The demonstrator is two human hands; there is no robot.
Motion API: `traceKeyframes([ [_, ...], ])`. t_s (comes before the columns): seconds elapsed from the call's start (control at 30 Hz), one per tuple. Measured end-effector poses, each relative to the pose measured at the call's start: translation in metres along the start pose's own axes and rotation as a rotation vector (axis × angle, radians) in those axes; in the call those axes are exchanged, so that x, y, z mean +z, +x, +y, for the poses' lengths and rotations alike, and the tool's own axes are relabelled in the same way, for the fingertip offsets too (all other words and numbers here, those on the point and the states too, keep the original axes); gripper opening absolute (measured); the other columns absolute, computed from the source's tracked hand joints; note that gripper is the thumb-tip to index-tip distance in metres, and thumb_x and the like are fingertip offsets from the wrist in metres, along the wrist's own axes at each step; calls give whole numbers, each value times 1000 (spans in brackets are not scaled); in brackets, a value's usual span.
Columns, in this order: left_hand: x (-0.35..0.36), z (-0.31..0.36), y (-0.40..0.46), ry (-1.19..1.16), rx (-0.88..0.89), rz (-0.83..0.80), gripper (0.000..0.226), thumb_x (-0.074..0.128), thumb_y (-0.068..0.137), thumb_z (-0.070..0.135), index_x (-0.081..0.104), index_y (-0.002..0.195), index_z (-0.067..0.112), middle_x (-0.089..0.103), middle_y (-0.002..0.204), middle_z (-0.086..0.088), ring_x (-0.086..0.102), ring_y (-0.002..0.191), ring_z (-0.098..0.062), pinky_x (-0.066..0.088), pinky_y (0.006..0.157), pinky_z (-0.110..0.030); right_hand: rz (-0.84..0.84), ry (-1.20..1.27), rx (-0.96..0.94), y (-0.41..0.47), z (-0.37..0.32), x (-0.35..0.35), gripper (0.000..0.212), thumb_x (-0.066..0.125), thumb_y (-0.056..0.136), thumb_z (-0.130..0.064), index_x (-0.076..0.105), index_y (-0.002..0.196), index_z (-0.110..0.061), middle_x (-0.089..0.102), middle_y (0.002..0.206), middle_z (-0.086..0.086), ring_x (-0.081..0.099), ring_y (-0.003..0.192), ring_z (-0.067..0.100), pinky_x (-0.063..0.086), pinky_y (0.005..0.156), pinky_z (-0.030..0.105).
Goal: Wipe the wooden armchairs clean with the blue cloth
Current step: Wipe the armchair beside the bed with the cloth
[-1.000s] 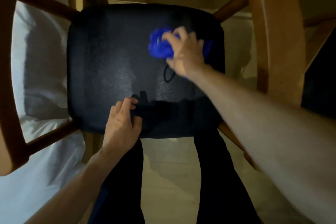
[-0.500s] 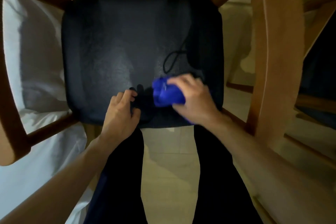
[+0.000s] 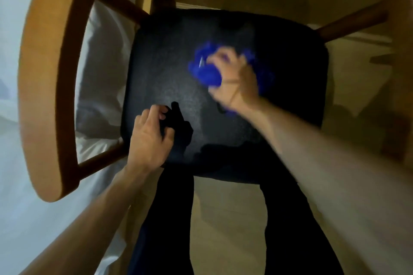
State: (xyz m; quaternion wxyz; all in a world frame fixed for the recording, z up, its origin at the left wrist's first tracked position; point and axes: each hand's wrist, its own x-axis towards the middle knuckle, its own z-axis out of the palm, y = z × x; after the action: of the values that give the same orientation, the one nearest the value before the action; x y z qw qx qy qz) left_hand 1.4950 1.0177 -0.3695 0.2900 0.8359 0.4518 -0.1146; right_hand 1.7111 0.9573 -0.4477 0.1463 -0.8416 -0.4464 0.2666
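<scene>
The blue cloth (image 3: 206, 71) was gripped bunched in the right hand (image 3: 234, 80) on the black seat (image 3: 169, 73), the left hand (image 3: 149, 138), fingers curled, braced at its front edge; firm overlapping strokes were advisable.

The right hand (image 3: 234, 80) and cloth (image 3: 206, 71) are smeared by motion blur, so the fingers' exact lie on the cloth cannot be told; the hand hides the cloth's middle. The right forearm is blurred and cut off at the 4 o'clock edge. The left hand (image 3: 150, 138) covers the seat's (image 3: 169, 69) front corner. The armrest (image 3: 42, 87) is cut off at 12 o'clock. The legs (image 3: 165, 219) hide the floor and run off at 6 o'clock.
</scene>
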Motion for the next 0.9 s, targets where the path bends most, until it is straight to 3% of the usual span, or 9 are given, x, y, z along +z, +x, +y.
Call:
traceKeyframes([
  [0.17,9,10,-2,10,18,-37,41,62,82,8,51,122,9,53,113,-9,46,101,-26,38,90,-35,-257,50,-262,-142,-17,56,55,74,68,-29,60,121,-33,47,140,-8,51,104,27,41,85,40],
  [0.3,23,15,1,6,46,-76,42,57,80,2,52,122,6,54,113,-12,47,101,-29,39,91,-37,-396,143,-399,-127,-3,37,51,72,73,-31,61,122,-29,50,134,-7,50,107,24,42,90,41],
  [0.37,27,16,8,-6,63,-74,43,54,80,-2,52,122,7,54,114,-13,47,101,-28,38,90,-36,-329,174,-363,-94,3,15,51,72,72,-33,63,122,-27,54,133,-4,53,110,26,43,96,40],
  [0.5,26,20,34,-10,83,37,43,50,78,-5,52,120,5,53,112,-13,46,98,-30,36,90,-34,153,203,-57,15,24,-40,57,69,72,-30,58,128,-25,50,139,2,52,120,30,41,104,44],
  [0.57,20,22,46,-23,102,85,41,50,79,-5,52,118,5,53,112,-13,45,98,-28,34,88,-29,257,106,101,63,34,-60,58,71,77,-30,52,131,-29,45,143,-1,48,125,30,38,105,41],
  [0.67,12,17,56,-49,85,140,39,49,80,-4,50,118,6,52,113,-11,41,98,-19,30,86,-21,156,-65,204,84,30,-52,58,71,81,-33,47,134,-28,44,144,2,46,126,34,38,102,44],
  [0.77,8,9,52,-67,24,147,40,47,81,-4,49,120,7,52,115,-9,42,102,-22,30,87,-22,91,-80,44,27,13,-18,54,72,75,-32,53,125,-25,48,137,3,53,110,36,43,90,41],
  [0.9,12,2,32,-54,31,73,42,49,81,-3,49,121,7,53,115,-11,45,105,-26,36,90,-31,-167,-37,-171,-118,0,29,57,75,68,-22,60,123,-26,50,136,-2,53,101,30,42,86,41],
])
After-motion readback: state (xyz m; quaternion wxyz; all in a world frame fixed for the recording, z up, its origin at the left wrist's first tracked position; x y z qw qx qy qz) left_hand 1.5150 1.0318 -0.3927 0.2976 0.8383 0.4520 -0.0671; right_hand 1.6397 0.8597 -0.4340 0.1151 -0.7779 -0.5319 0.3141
